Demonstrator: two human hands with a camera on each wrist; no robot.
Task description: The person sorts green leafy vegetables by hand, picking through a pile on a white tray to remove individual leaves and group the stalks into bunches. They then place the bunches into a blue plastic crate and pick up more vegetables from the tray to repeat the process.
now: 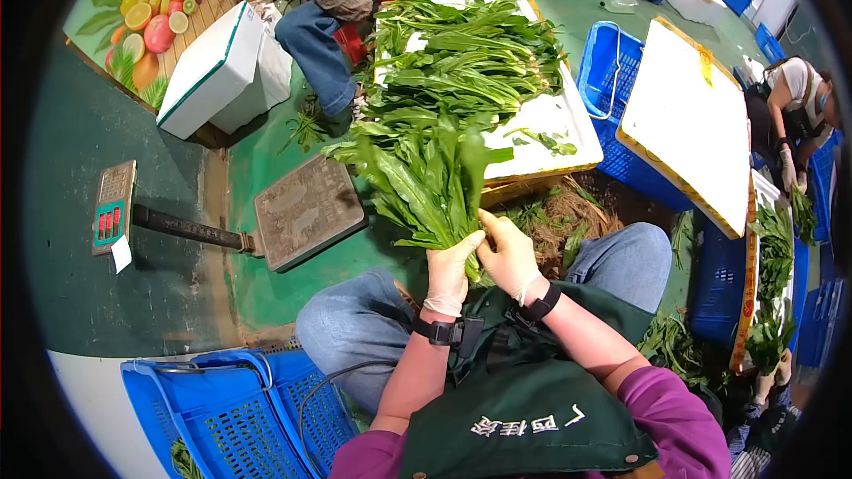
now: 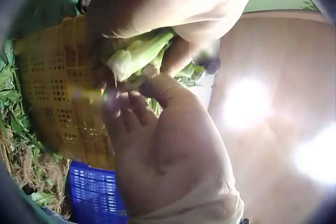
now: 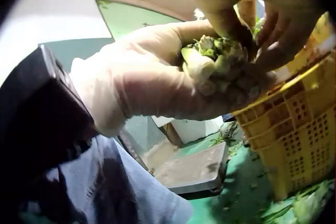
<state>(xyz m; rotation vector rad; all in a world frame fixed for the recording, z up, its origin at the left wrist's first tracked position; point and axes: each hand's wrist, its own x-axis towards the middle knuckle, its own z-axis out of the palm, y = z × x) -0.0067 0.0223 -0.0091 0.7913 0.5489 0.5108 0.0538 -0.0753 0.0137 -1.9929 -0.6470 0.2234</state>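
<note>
A bunch of long leafy greens (image 1: 430, 184) fans upward from both gloved hands, above the wearer's lap. My left hand (image 1: 448, 273) grips its stems; in the right wrist view that hand (image 3: 149, 79) cups the pale stem ends (image 3: 202, 66). Beside it, my right hand (image 1: 512, 255) has its fingers bent at the stem base. In the left wrist view, the right hand's (image 2: 173, 140) thumb and finger pinch at the stem ends (image 2: 137, 58), under the left hand (image 2: 163, 3). Some of the right fingers are hidden behind the stems.
Greens (image 1: 461, 62) lie piled on a white foam box lid (image 1: 572, 129) ahead. A platform scale (image 1: 308, 211) stands left, blue crates (image 1: 235, 426) lower left. A foam lid (image 1: 683, 115) leans at right; a yellow crate (image 3: 296, 134) is nearby. Other people sit ahead and at right.
</note>
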